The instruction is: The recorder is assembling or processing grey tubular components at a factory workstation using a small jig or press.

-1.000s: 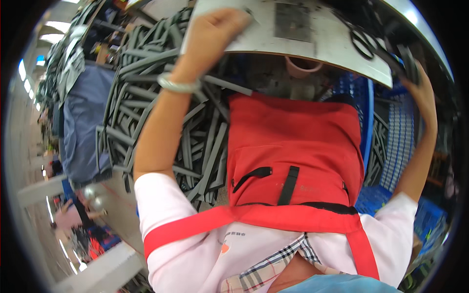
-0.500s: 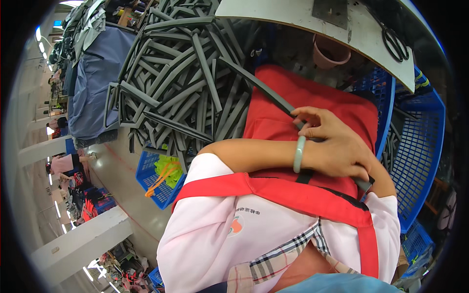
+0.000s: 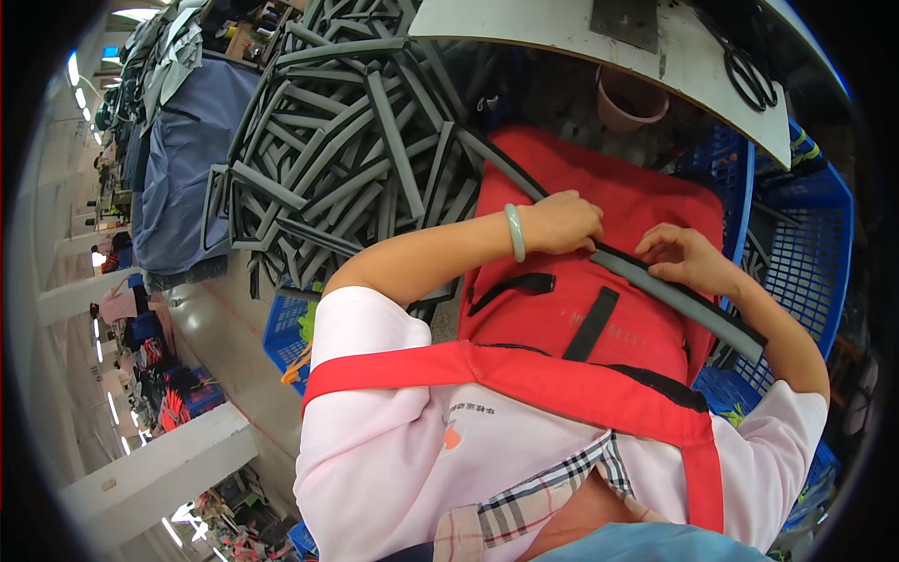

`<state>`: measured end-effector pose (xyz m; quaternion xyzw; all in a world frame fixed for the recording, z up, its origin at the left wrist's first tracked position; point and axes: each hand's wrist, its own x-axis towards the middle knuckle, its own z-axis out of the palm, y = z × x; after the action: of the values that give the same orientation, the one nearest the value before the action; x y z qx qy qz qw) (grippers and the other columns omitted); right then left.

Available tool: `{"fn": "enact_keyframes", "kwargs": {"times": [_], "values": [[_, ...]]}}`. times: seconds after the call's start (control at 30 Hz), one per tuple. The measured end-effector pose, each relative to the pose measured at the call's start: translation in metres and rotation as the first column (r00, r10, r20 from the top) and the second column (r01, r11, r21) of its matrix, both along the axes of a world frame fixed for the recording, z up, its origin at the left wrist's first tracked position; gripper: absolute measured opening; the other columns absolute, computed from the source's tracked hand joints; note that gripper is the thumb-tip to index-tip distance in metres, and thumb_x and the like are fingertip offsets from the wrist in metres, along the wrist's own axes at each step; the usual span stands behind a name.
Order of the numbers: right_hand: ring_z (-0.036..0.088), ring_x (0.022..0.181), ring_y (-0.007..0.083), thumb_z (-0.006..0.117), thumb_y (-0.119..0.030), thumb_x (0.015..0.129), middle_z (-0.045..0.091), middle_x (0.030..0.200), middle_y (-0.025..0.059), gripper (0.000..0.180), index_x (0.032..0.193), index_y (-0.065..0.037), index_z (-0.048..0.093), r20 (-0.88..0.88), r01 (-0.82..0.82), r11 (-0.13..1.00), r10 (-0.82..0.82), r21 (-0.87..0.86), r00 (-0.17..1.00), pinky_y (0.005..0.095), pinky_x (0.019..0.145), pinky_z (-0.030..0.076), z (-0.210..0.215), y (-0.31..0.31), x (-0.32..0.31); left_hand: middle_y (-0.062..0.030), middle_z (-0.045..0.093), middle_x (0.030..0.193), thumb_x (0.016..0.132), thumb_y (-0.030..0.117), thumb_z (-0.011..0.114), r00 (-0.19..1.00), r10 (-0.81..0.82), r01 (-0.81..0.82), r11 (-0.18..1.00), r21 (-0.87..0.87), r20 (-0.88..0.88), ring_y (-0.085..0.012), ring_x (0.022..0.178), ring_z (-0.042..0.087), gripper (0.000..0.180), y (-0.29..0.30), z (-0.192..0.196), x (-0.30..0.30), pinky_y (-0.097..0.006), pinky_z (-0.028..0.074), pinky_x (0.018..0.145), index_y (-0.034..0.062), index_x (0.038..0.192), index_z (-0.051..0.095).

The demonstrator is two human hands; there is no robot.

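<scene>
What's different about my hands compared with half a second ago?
Your crossed hands have parted over the red apron: the left hand moved left, the right hand right. The grey strip now reaches farther right. The scissors and piled strips stayed put.

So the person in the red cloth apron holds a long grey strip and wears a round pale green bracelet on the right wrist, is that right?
No, the head view shows the round pale green bracelet on the left wrist. The rest is true.
</scene>
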<state>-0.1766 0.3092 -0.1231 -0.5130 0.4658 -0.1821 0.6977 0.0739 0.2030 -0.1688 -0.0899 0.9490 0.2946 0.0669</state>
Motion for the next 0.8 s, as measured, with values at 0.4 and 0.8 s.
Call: {"fn": "enact_keyframes", "kwargs": {"times": [0.4, 0.8], "values": [[0.065, 0.083, 0.0309, 0.073, -0.021, 0.076, 0.064, 0.089, 0.0202, 0.043, 0.111, -0.003, 0.057, -0.404, -0.051, 0.882, -0.163, -0.469, 0.9, 0.0383, 0.075, 0.05, 0.056, -0.047, 0.022, 0.001, 0.066, 0.08, 0.088, 0.016, 0.067, 0.909, 0.413, -0.313, 0.607, 0.73, 0.046, -0.0046, 0.075, 0.057, 0.021, -0.061, 0.107, -0.03, -0.021, 0.045, 0.067, -0.0021, 0.098, 0.07], [0.062, 0.088, 0.0366, 0.069, -0.021, 0.077, 0.066, 0.09, 0.0165, 0.037, 0.11, -0.007, 0.06, -0.529, -0.333, 0.411, -0.648, -0.849, 0.548, 0.0438, 0.075, 0.05, 0.111, -0.157, -0.03, -0.0016, 0.067, 0.078, 0.087, 0.023, 0.07, 0.76, 0.463, -0.462, 0.879, 0.122, -0.456, -0.0072, 0.067, 0.056, 0.03, -0.151, 0.179, -0.063, -0.022, 0.046, 0.062, -0.0034, 0.102, 0.07]]}}
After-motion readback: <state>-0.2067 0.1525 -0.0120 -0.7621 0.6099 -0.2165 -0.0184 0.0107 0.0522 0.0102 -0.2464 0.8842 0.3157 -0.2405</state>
